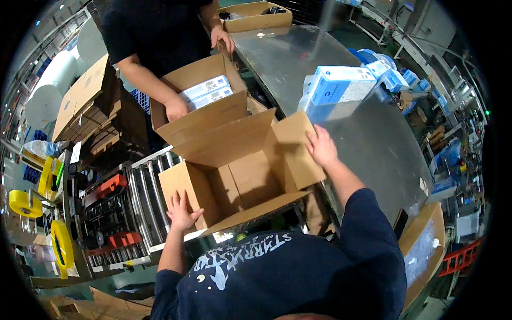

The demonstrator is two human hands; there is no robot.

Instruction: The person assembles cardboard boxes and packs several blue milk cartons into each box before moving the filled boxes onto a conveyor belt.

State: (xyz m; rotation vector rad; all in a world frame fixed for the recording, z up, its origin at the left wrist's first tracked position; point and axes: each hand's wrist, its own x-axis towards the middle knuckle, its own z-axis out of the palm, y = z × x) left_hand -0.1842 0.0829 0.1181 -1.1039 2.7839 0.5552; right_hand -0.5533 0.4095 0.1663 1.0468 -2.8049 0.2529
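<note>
An open, empty cardboard carton [229, 184] stands in front of me with its flaps folded outward. My left hand [183, 212] lies on its left flap, fingers spread. At the right flap, my right hand [321, 146] rests on the outer edge, its fingers apart and stretched over the board. Just beyond stands a second open carton [200, 120], holding blue-and-white boxes [208, 92]. A co-worker's one hand [176, 108] reaches into that carton, and the other hand [222, 39] is over its far side.
A grey metal table [373, 144] is to the right, with blue-and-white boxes [341, 85] on it. Metal rollers [146, 197] run at the left, beside yellow tape rolls [62, 248]. Flattened cartons [88, 101] are stacked far left. Another carton [426, 240] stands at the lower right.
</note>
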